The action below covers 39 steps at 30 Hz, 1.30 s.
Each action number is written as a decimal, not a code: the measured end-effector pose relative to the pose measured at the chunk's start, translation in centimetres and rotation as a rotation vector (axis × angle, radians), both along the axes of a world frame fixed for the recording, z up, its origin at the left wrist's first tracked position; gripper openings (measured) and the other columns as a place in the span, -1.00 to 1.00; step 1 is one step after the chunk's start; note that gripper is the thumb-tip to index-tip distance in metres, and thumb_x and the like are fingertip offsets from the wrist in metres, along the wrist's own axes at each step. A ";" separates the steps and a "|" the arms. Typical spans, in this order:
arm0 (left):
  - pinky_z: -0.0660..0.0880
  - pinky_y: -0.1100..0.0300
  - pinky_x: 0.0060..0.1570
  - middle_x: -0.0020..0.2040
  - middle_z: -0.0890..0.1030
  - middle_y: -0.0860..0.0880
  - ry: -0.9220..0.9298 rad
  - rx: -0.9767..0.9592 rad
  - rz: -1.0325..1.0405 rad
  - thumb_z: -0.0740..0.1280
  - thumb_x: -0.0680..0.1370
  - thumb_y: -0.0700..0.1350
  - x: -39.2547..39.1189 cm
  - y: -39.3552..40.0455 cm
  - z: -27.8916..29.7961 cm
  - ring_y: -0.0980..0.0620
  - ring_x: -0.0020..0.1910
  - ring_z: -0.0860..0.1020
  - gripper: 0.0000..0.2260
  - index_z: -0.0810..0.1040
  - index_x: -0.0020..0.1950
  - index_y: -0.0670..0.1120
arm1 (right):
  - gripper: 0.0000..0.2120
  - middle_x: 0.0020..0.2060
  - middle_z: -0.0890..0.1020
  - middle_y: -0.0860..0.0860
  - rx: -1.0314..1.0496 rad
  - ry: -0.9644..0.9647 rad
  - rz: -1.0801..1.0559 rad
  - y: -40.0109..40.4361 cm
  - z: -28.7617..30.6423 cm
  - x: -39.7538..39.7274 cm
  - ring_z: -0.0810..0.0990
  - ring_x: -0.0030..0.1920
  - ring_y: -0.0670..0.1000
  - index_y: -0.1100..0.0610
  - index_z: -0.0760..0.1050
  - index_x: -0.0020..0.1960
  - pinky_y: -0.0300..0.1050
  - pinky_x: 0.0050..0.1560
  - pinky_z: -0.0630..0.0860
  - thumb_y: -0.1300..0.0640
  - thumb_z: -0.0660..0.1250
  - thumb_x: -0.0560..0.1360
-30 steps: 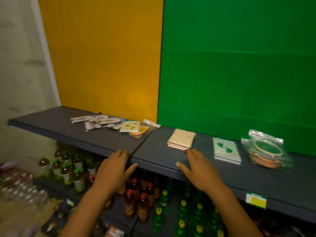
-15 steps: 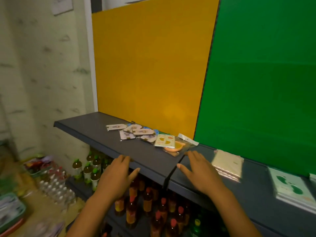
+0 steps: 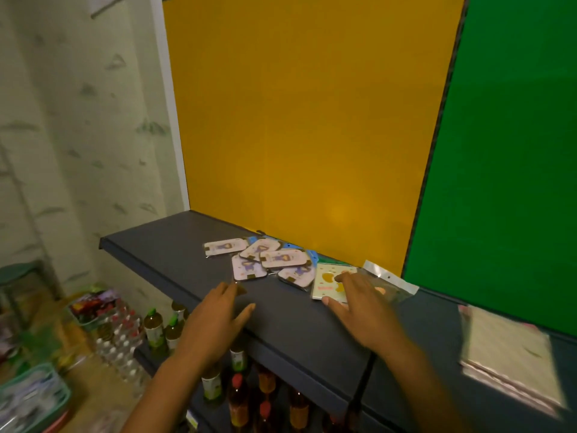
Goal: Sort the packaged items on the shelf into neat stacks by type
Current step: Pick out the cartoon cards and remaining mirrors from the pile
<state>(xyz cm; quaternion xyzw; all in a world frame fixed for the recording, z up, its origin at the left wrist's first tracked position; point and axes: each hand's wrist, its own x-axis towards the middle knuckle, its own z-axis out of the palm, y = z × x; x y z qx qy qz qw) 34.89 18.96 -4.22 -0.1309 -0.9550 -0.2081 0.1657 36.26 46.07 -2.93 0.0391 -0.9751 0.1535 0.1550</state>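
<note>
Several pink cartoon packets [image 3: 268,260] lie in a loose overlapping pile at the back of the dark grey shelf [image 3: 175,245]. To their right lies a cream packet with yellow shapes [image 3: 327,281], with a clear bag [image 3: 390,281] holding something orange beside it. My right hand [image 3: 359,304] rests flat, fingers spread, its fingertips on the cream packet. My left hand [image 3: 215,320] hovers over the shelf's front edge, fingers apart and empty, just below the pink pile. A beige stack [image 3: 512,354] lies blurred at the far right.
Yellow [image 3: 296,120] and green [image 3: 515,151] panels back the shelf. Bottles [image 3: 240,395] fill the lower shelves. On the floor at left sit water bottles [image 3: 118,339], a green basket [image 3: 34,392] and a stool [image 3: 18,273].
The view has swung left along the shelf. Both hands moved forward; the right hand now touches the cream packet and the left is closer to the pink pile.
</note>
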 end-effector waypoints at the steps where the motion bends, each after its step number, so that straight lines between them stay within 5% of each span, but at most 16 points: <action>1: 0.49 0.19 0.06 0.23 0.45 0.08 -0.017 0.010 -0.007 0.19 0.57 0.17 -0.7 -0.1 -0.5 0.11 0.15 0.47 -0.68 0.41 0.27 0.08 | -0.51 0.38 0.37 -0.03 0.001 -0.021 -0.003 -0.2 -0.4 -0.7 0.38 0.34 0.02 -0.05 0.25 0.41 -0.01 0.22 0.43 -0.25 0.12 0.57; 16: 0.48 0.10 0.15 0.31 0.42 0.06 -0.102 0.171 -0.169 0.25 0.56 0.11 -14.5 1.2 -2.1 0.07 0.22 0.42 -0.65 0.39 0.32 0.07 | -0.44 0.42 0.35 -0.04 -0.006 -0.143 -0.201 -1.5 -1.4 -9.3 0.37 0.37 -0.01 -0.07 0.20 0.46 -0.06 0.33 0.40 -0.27 0.17 0.54; 29: 0.36 0.07 0.24 0.35 0.41 -0.03 -0.231 -0.108 -0.305 0.31 0.49 0.19 -26.8 3.2 -2.6 -0.02 0.30 0.37 -0.42 0.26 0.45 0.04 | -0.49 0.30 0.43 -0.03 0.034 -0.128 -0.400 -4.0 -1.2 -14.1 0.45 0.24 0.00 -0.03 0.24 0.42 -0.10 0.20 0.44 -0.24 0.15 0.56; 34: 0.38 0.09 0.17 0.24 0.52 -0.01 -0.222 -0.101 -0.350 0.39 0.37 0.28 -28.9 3.3 -2.7 -0.01 0.21 0.45 -0.40 0.42 0.33 0.04 | -0.52 0.27 0.44 -0.01 0.047 -0.115 -0.460 -4.3 -1.4 -13.6 0.46 0.23 0.03 -0.01 0.28 0.39 -0.05 0.16 0.47 -0.22 0.15 0.56; 39: 0.49 0.12 0.00 0.05 0.62 -0.06 -0.331 0.077 -0.421 0.51 0.35 0.12 -29.1 2.8 -1.8 0.00 0.00 0.55 -0.55 0.57 0.13 -0.07 | -0.53 0.27 0.43 -0.03 0.054 -0.105 -0.506 -4.7 -0.7 -13.3 0.46 0.21 0.02 -0.03 0.28 0.38 -0.06 0.13 0.45 -0.23 0.16 0.56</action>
